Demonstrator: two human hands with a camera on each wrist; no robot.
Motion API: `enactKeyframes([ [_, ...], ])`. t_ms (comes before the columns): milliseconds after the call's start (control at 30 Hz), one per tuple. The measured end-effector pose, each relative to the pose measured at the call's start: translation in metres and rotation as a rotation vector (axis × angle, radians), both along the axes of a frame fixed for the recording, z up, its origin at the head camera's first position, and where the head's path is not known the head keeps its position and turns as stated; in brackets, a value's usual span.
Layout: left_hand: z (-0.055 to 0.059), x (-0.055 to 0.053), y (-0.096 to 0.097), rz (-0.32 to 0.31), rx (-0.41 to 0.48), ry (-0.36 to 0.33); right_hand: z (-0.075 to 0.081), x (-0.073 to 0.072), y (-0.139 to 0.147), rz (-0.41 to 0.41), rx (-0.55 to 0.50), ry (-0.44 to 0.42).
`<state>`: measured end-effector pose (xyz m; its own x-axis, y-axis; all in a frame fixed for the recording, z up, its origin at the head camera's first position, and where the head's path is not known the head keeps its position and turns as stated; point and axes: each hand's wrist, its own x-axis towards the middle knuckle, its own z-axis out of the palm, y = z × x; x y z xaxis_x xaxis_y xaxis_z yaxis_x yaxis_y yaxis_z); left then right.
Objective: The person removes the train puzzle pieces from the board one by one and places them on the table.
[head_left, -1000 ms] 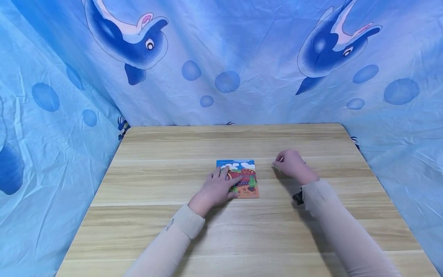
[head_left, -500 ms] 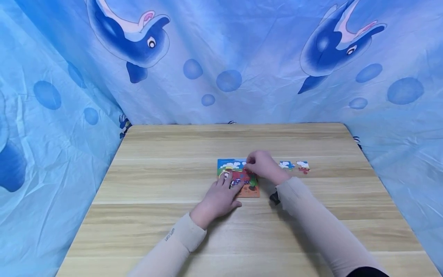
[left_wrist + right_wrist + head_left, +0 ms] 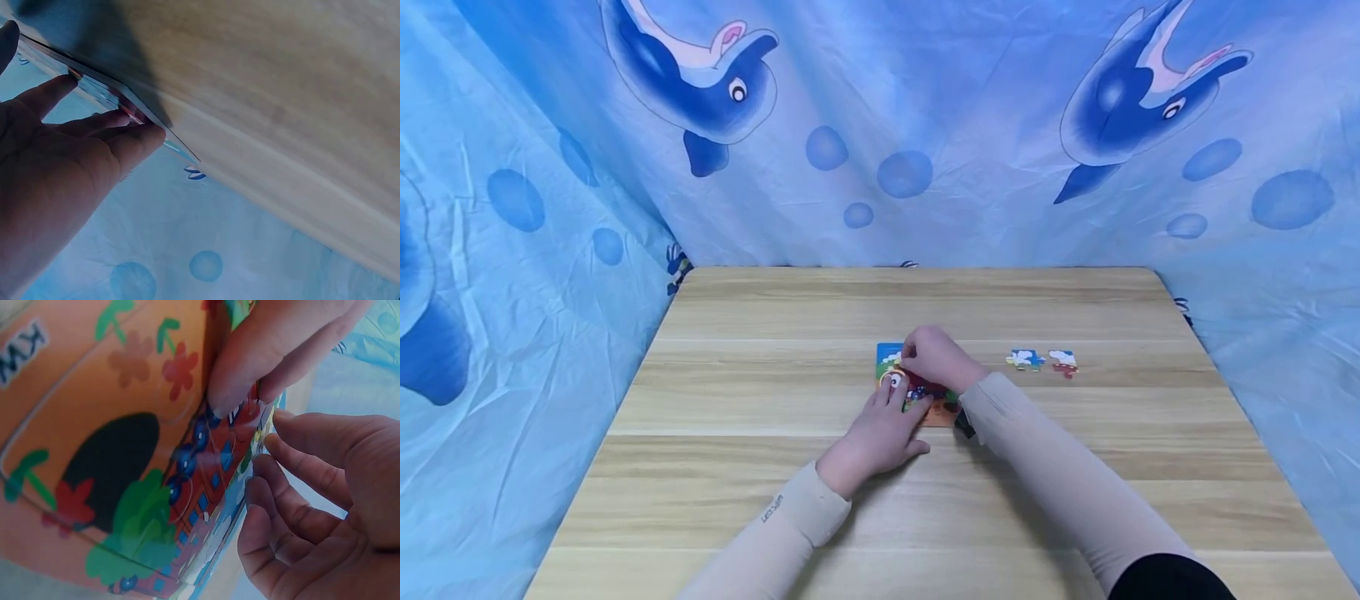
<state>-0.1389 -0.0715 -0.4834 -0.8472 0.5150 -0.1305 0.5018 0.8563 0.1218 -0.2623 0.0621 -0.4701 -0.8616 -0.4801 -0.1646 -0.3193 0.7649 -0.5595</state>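
Note:
A colourful jigsaw puzzle [image 3: 937, 415] with a red train picture lies on the wooden table. My left hand [image 3: 880, 429] rests on its left part with the fingers spread, and the left wrist view shows those fingertips on the thin puzzle board [image 3: 117, 89]. Over the upper middle of the puzzle, my right hand [image 3: 938, 358] pinches a small puzzle piece [image 3: 270, 434] between thumb and fingers; most of that piece is hidden. To the right lie two loose puzzle pieces, one blue and white [image 3: 1026, 359], the other white and red [image 3: 1063, 360].
The wooden table [image 3: 775, 500] runs around the puzzle on all sides. A blue curtain [image 3: 970, 192] with dolphins and bubbles hangs behind its far edge and along both sides.
My right hand has moved left from beside the puzzle to over its upper middle, uncovering the two loose pieces. My left hand stays on the puzzle, its fingers shifting slightly.

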Motion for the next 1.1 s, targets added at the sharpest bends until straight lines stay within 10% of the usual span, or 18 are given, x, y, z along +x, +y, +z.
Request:
enactKeyframes([
  [767,0.0007,-0.0018,0.0007,0.01,0.001,-0.024,-0.0036,-0.0008,-0.0033,-0.057,-0.057,-0.008],
  [1100,0.0025,-0.0018,-0.0015,0.007,0.001,-0.039,-0.0075,-0.0033,0.0023,-0.119,-0.254,-0.069],
])
